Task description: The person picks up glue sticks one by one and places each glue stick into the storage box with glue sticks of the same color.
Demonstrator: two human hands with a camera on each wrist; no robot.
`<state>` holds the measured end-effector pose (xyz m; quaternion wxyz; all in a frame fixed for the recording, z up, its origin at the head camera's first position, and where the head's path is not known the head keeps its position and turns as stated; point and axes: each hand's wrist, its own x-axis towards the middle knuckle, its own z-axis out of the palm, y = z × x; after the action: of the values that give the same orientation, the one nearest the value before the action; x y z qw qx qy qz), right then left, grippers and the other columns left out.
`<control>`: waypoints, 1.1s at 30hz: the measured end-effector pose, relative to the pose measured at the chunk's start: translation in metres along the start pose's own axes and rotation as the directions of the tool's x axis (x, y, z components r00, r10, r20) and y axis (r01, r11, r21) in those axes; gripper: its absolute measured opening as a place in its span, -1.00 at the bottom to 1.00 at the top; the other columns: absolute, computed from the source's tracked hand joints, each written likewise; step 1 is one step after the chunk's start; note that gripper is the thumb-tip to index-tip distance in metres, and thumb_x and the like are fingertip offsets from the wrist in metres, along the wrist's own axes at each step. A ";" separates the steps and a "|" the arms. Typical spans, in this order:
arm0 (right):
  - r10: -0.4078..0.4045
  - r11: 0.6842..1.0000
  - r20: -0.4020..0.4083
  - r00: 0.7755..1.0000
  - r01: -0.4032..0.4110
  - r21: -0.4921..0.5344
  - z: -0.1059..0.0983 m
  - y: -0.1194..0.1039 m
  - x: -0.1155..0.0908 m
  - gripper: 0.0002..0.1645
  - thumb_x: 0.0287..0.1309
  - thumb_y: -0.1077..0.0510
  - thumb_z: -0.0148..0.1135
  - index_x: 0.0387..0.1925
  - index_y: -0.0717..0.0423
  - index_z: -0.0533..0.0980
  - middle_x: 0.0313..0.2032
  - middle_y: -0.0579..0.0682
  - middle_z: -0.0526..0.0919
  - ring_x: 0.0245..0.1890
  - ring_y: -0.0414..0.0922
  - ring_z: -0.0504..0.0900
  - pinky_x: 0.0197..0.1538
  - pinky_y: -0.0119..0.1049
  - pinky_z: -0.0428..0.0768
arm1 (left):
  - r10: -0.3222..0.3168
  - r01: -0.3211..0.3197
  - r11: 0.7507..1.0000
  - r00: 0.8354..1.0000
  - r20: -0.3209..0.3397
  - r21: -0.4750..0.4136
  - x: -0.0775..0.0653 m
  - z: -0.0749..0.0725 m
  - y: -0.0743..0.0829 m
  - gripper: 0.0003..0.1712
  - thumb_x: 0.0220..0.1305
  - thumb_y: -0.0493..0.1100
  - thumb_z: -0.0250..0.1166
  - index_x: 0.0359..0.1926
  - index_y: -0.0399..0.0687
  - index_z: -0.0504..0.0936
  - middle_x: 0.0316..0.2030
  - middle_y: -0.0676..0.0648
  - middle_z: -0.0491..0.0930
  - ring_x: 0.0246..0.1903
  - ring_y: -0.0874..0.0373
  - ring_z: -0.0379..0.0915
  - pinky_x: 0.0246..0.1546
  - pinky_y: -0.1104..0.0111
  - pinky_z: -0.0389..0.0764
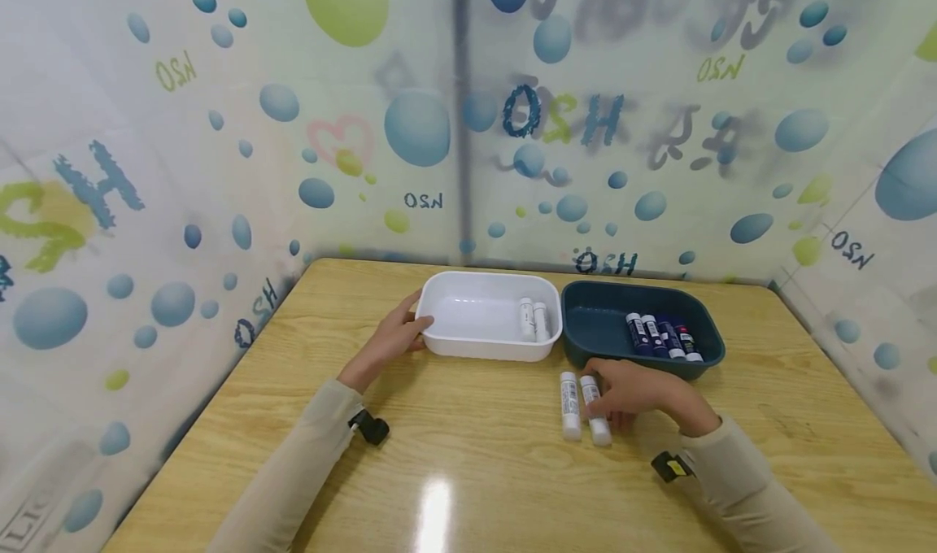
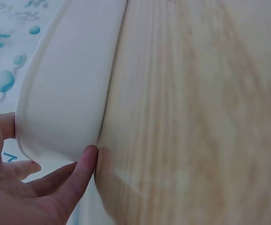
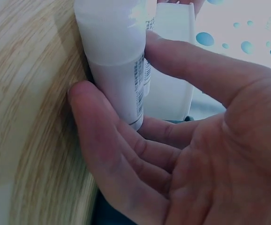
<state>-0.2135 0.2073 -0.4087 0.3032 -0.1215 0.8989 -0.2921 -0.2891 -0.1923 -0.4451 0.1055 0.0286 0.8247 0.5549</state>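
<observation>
At the left end of a white plastic tub (image 1: 468, 346), my left hand (image 1: 391, 333) holds on, its thumb at the rim (image 2: 19, 117) and its fingers against the outer wall (image 2: 74, 84). Two white glue sticks lie inside the tub's right end. My right hand (image 1: 633, 390) grips a white glue stick (image 3: 114, 79) with a barcode label, thumb on one side and fingers on the other, low over the table. Parallel to it on its left lies another white glue stick (image 1: 570, 407), partly hidden behind the held one in the right wrist view.
A dark teal tub (image 1: 596, 350) stands against the white tub's right end, holding several dark blue sticks (image 1: 651, 337) with white caps. Both tubs stand on a wooden table (image 1: 468, 423), near its back edge. Patterned curtain-like walls (image 1: 366, 130) rise behind and beside it.
</observation>
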 end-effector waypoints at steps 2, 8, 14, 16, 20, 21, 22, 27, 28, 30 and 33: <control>-0.001 1.000 0.000 1.000 0.001 0.006 0.001 -0.001 0.000 -0.26 0.21 0.05 0.49 0.31 0.17 0.38 -0.31 0.08 0.60 -0.49 -0.06 0.65 -0.35 -0.17 0.71 | 0.003 -0.003 1.000 1.000 -0.005 0.004 0.000 0.000 0.000 -0.19 0.60 0.00 0.11 0.68 0.19 -0.07 0.38 -0.41 0.38 0.16 -0.13 0.58 0.11 0.09 0.72; -0.007 1.000 0.003 1.000 0.007 0.018 0.002 -0.002 0.000 -0.33 0.21 0.08 0.49 0.26 0.15 0.40 -0.31 0.07 0.61 -0.50 -0.07 0.65 -0.35 -0.18 0.71 | 0.001 -0.001 1.000 1.000 0.010 -0.002 -0.004 -0.001 0.004 -0.19 0.61 -0.04 0.09 0.69 0.13 -0.09 0.38 -0.45 0.37 0.16 -0.14 0.58 0.12 0.08 0.71; -0.028 1.000 -0.014 1.000 0.028 0.008 0.000 -0.002 -0.002 -0.34 0.20 0.11 0.49 0.25 0.15 0.40 -0.29 0.07 0.60 -0.49 -0.06 0.63 -0.35 -0.18 0.71 | -0.014 0.014 1.000 0.999 0.033 -0.008 -0.014 -0.003 0.020 -0.20 0.61 -0.13 0.07 0.68 -0.02 -0.09 0.37 -0.49 0.36 0.18 -0.18 0.56 0.19 -0.02 0.66; -0.027 1.000 -0.015 1.000 0.027 0.014 0.000 -0.003 -0.002 -0.33 0.20 0.12 0.49 0.26 0.16 0.39 -0.27 0.08 0.60 -0.48 -0.06 0.63 -0.34 -0.17 0.72 | -0.016 0.016 1.000 0.999 0.032 -0.002 -0.014 -0.003 0.021 -0.20 0.61 -0.13 0.07 0.68 -0.04 -0.09 0.36 -0.49 0.37 0.16 -0.17 0.57 0.18 -0.02 0.66; -0.021 0.999 -0.009 1.000 0.021 0.024 0.000 -0.004 -0.003 -0.30 0.19 0.13 0.50 0.27 0.16 0.38 -0.23 0.10 0.59 -0.46 -0.06 0.65 -0.33 -0.17 0.74 | -0.010 0.010 1.000 1.000 0.022 -0.006 -0.009 -0.002 0.011 -0.19 0.61 -0.09 0.08 0.68 0.04 -0.10 0.36 -0.47 0.37 0.14 -0.12 0.58 0.14 0.04 0.70; -0.022 0.999 -0.009 1.000 0.022 0.023 0.000 -0.004 -0.003 -0.30 0.19 0.13 0.50 0.27 0.16 0.38 -0.23 0.10 0.59 -0.46 -0.06 0.65 -0.33 -0.17 0.74 | -0.007 0.007 1.000 1.000 0.018 -0.006 -0.006 -0.002 0.007 -0.19 0.61 -0.07 0.08 0.69 0.07 -0.11 0.37 -0.46 0.37 0.15 -0.12 0.58 0.13 0.05 0.71; -0.024 0.999 -0.008 1.000 0.025 0.023 0.000 -0.004 -0.003 -0.30 0.18 0.14 0.50 0.27 0.16 0.38 -0.23 0.10 0.59 -0.46 -0.06 0.65 -0.33 -0.17 0.74 | -0.003 0.003 1.000 1.000 0.013 -0.006 -0.004 -0.001 0.004 -0.19 0.61 -0.06 0.08 0.69 0.09 -0.10 0.37 -0.46 0.37 0.15 -0.11 0.58 0.11 0.08 0.71; -0.039 0.998 0.000 0.999 0.039 0.039 0.000 -0.004 -0.005 -0.32 0.16 0.17 0.51 0.24 0.15 0.39 -0.25 0.10 0.58 -0.47 -0.05 0.65 -0.34 -0.16 0.73 | 0.018 -0.018 1.000 1.000 -0.004 0.003 0.000 0.000 -0.003 -0.20 0.60 -0.03 0.10 0.68 0.15 -0.06 0.36 -0.43 0.40 0.14 -0.10 0.59 0.06 0.16 0.74; -0.042 0.998 0.002 0.999 0.042 0.038 0.000 -0.004 -0.005 -0.33 0.16 0.18 0.51 0.23 0.14 0.39 -0.26 0.10 0.58 -0.47 -0.05 0.65 -0.34 -0.16 0.73 | 0.019 -0.019 1.000 1.000 -0.005 0.002 0.001 0.000 -0.003 -0.20 0.60 -0.03 0.10 0.68 0.16 -0.05 0.36 -0.42 0.41 0.14 -0.10 0.59 0.05 0.17 0.74; -0.047 0.998 0.002 0.999 0.047 0.038 0.000 -0.004 -0.005 -0.35 0.15 0.19 0.52 0.21 0.13 0.40 -0.26 0.10 0.57 -0.45 -0.06 0.64 -0.33 -0.17 0.73 | 0.020 -0.020 1.000 1.000 -0.004 0.003 0.001 0.000 -0.003 -0.20 0.60 -0.03 0.10 0.68 0.16 -0.05 0.36 -0.41 0.41 0.14 -0.10 0.59 0.05 0.20 0.74; -0.049 0.999 -0.006 0.999 0.049 0.022 0.000 -0.006 -0.006 -0.37 0.14 0.19 0.53 0.18 0.11 0.41 -0.25 0.08 0.56 -0.41 -0.06 0.63 -0.32 -0.19 0.73 | 0.015 -0.015 1.000 1.000 -0.004 0.005 0.002 0.000 -0.003 -0.20 0.60 -0.02 0.10 0.68 0.17 -0.06 0.35 -0.40 0.41 0.15 -0.09 0.59 0.03 0.24 0.74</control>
<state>-0.2085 0.2051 -0.4023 0.2950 -0.1395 0.8930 -0.3100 -0.2907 -0.1932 -0.4483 0.0993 0.0340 0.8262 0.5535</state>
